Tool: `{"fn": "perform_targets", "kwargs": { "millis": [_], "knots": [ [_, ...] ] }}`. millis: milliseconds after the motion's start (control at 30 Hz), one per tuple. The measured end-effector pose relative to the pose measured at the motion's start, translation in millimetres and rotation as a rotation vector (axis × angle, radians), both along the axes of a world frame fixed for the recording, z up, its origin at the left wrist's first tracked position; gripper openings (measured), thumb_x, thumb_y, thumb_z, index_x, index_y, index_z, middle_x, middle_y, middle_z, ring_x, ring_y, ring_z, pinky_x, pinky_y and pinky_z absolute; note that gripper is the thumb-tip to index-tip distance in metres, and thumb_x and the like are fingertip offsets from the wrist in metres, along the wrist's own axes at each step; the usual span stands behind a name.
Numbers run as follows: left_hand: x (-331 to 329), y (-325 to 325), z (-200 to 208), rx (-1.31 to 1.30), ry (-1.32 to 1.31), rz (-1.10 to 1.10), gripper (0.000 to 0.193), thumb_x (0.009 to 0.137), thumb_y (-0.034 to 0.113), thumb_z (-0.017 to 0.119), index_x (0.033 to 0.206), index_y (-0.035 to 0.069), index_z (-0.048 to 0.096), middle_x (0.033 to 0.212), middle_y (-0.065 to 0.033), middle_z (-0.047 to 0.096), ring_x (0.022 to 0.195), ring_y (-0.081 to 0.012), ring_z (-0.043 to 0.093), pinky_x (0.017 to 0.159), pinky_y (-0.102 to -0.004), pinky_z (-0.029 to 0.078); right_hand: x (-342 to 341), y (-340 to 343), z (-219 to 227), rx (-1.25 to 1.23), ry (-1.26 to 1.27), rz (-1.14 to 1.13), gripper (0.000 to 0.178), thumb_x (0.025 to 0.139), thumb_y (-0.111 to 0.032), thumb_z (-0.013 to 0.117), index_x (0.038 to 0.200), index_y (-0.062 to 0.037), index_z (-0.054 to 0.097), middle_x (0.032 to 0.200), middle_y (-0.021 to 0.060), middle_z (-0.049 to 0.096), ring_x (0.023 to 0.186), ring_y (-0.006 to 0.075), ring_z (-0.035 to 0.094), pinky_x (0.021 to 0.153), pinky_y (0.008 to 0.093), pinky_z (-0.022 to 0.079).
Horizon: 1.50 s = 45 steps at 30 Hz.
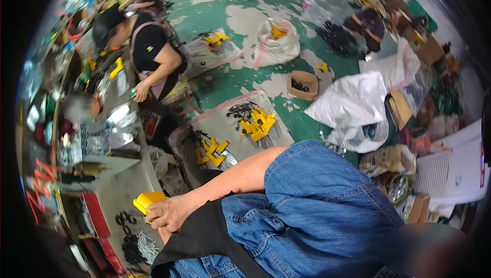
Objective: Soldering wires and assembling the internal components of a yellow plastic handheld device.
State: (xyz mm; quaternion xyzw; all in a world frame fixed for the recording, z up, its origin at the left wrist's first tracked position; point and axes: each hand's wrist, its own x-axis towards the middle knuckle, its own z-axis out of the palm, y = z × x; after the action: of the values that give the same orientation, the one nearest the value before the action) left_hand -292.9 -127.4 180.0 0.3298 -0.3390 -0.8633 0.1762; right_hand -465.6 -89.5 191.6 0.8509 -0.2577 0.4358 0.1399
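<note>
My right arm, in a blue denim sleeve, reaches left across the view. My right hand (171,213) is closed on a yellow plastic housing (149,201), which sticks out past the fingers over the workbench (115,191). Just below it, a sliver of skin at the black apron's (197,227) edge seems to be my left hand (163,234); its fingers are hidden. Nearest on the bench are several black rings (125,220), a pile of silvery screws or pins (147,247) and some black parts (131,250).
Red boxes (95,214) line the bench. Yellow tools with cords (257,124) lie on a floor mat; more yellow tools (212,151) lie closer. A co-worker in black (153,47) sits further along the bench. White sacks (353,101) and a carton (303,84) stand on the green floor.
</note>
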Motion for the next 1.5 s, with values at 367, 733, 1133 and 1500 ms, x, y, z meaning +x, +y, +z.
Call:
{"fn": "perform_targets", "kwargs": {
  "millis": [367, 733, 1133, 1500],
  "knots": [
    [-168.3, 57.0, 37.4, -0.397, -0.118, -0.043, 0.037, 0.097, 0.021, 0.058, 0.131, 0.007, 0.048, 0.093, -0.0057, 0.06, 0.081, -0.0162, 0.059, 0.071, -0.0309, 0.048, -173.3, 124.1, 14.4, 0.633, -0.788, -0.292, 0.022, 0.084, -0.017, 0.07, 0.099, -0.0044, 0.061, 0.115, 0.0139, 0.06, 0.108, 0.0346, 0.058, 0.095, 0.04, 0.046],
    [-299.3, 102.4, 10.7, -1.525, -0.482, -0.697, 0.076, 0.083, 0.016, 0.075, 0.146, 0.0, 0.036, 0.134, -0.0256, 0.049, 0.12, -0.0413, 0.053, 0.102, -0.0443, 0.045, -302.9, 163.8, -99.2, 1.335, -2.066, -0.141, 0.029, 0.075, -0.01, 0.073, 0.102, -0.0027, 0.066, 0.079, 0.0109, 0.067, 0.071, 0.0218, 0.066, 0.067, 0.0378, 0.053],
    [-180.4, 71.5, -40.0, -0.972, -1.002, -0.647, 0.054, 0.088, 0.032, 0.073, 0.132, 0.003, 0.058, 0.122, -0.0162, 0.061, 0.099, -0.0239, 0.066, 0.087, -0.0344, 0.052, -745.4, 250.7, -122.9, 0.525, -1.808, -1.361, 0.038, 0.087, -0.036, 0.072, 0.104, -0.0035, 0.063, 0.085, 0.0043, 0.065, 0.068, 0.0198, 0.061, 0.063, 0.0319, 0.049],
    [61.9, 101.0, -136.8, -0.902, -0.613, 0.052, 0.037, 0.091, 0.015, 0.072, 0.123, 0.0, 0.062, 0.102, -0.0098, 0.067, 0.092, -0.0193, 0.065, 0.087, -0.0319, 0.052, -325.2, 236.1, -340.5, 1.743, 0.115, -0.553, 0.031, 0.088, -0.026, 0.061, 0.105, -0.002, 0.069, 0.103, 0.0213, 0.069, 0.095, 0.0358, 0.066, 0.086, 0.0452, 0.053]
  ]
}}
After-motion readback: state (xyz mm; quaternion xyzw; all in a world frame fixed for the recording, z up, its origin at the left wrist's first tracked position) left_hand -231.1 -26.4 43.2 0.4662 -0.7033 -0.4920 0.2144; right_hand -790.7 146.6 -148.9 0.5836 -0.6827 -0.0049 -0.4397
